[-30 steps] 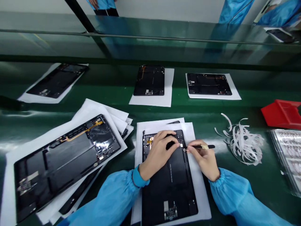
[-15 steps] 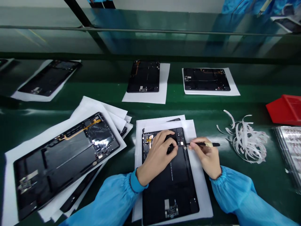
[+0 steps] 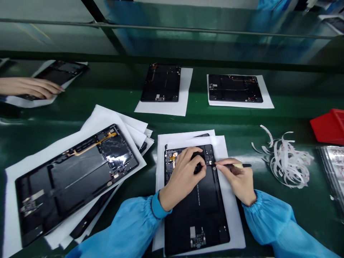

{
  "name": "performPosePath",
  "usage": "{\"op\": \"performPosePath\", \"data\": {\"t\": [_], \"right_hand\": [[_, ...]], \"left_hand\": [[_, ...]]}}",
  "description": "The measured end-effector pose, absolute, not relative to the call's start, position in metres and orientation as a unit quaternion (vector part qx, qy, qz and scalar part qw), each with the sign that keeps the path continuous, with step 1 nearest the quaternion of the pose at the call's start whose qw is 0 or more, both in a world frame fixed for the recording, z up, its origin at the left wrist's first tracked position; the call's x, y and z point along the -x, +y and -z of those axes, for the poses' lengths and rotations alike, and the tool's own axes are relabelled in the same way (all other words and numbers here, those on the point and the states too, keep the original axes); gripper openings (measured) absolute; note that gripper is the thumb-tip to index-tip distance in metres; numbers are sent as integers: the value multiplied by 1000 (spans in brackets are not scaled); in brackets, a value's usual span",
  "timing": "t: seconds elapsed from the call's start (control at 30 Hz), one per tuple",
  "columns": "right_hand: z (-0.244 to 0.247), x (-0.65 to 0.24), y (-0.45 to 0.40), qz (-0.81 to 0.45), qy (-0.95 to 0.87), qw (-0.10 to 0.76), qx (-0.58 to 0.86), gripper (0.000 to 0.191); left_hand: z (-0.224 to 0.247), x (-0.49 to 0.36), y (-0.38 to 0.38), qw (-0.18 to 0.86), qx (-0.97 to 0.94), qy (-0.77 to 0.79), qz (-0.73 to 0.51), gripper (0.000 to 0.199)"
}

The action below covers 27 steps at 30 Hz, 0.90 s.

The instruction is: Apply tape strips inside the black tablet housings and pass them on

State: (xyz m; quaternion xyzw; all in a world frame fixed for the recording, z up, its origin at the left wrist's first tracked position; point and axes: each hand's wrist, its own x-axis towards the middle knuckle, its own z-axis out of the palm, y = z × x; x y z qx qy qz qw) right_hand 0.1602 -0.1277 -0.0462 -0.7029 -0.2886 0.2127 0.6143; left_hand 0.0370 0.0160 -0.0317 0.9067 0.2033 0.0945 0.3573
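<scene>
An opened black tablet housing lies on white paper in front of me, its inner side up. My left hand rests over its upper part, thumb and forefinger curled together; what they pinch, if anything, is hidden. My right hand pinches a slim black pointed tool at the housing's upper right edge, its tip close to a small bright square part. The tip itself is hard to make out.
Another opened tablet housing lies on stacked papers at left. Further back are two more housings. A co-worker's hand touches one at far left. Right are curled white strips, a red bin and clear trays.
A co-worker's hand has come in from the left onto the far left housing. My view has shifted slightly. My right fingers now sit nearer the housing's edge, with less of the tool's tip showing.
</scene>
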Motion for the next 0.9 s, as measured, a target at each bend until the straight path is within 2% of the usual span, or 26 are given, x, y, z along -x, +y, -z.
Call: {"op": "performPosePath", "data": {"t": [0.13,0.43,0.9], "right_hand": [[46,-161,-128,-228,-321,594,701,6],[51,-164,-127,-246,-322,607,683,6],[51,-169,-139,-214,-313,603,702,7]], "left_hand": [[31,-37,15,360,-904,211,-97,10],[32,-38,15,361,-903,213,-97,11],[32,-38,14,357,-903,215,-104,12]]}}
